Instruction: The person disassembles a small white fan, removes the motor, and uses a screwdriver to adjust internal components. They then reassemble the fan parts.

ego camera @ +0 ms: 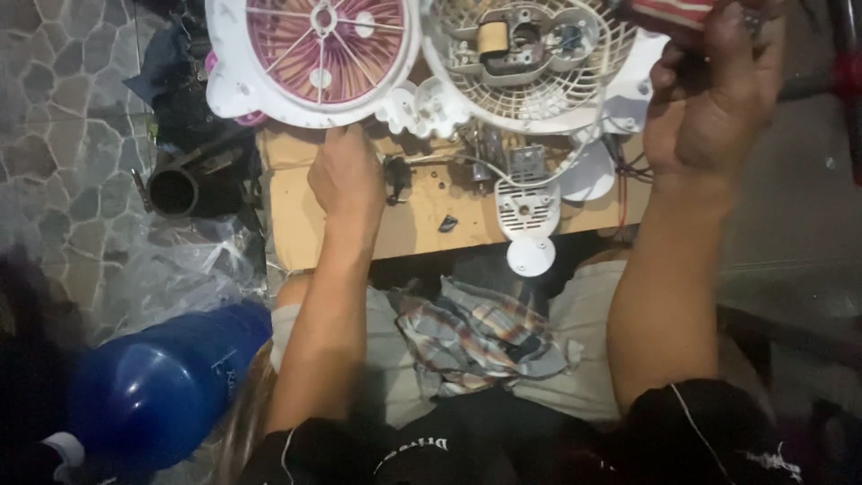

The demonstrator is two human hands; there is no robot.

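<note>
The small white fan housing (530, 63) lies face down at the top of the cardboard work surface (422, 229), its rear grille opened up so that the motor with its copper-coloured coil (492, 38) shows bare in the middle. Judging by that, the disassembly is well under way: the back is off, loose wires (620, 171) trail out toward the right, and a white slotted cover piece (528, 211) with a round foot (531, 256) lies detached just below the housing. A second round frame, white with pink blades or ribs (314, 54), sits just beside it on the left, apparently set apart. Small dark parts (448, 223) lie scattered on the cardboard; what remains looks like work on the motor and wiring itself.

The right hand (709, 99) is raised at the housing's right edge, fingers curled closed round a red-and-white object (669, 11) at the frame's top; what that object is cannot be told. The left hand (346, 175) rests palm down on the cardboard just below the pink-ribbed frame, fingers tucked under its rim, so whether they grip anything cannot be told.

Further out, a checked cloth (480, 337) lies on the person's lap, a dark pipe-like tube (175, 189) sits on the stone floor at left, and a blue bottle (157, 386) lies near the left elbow.
</note>
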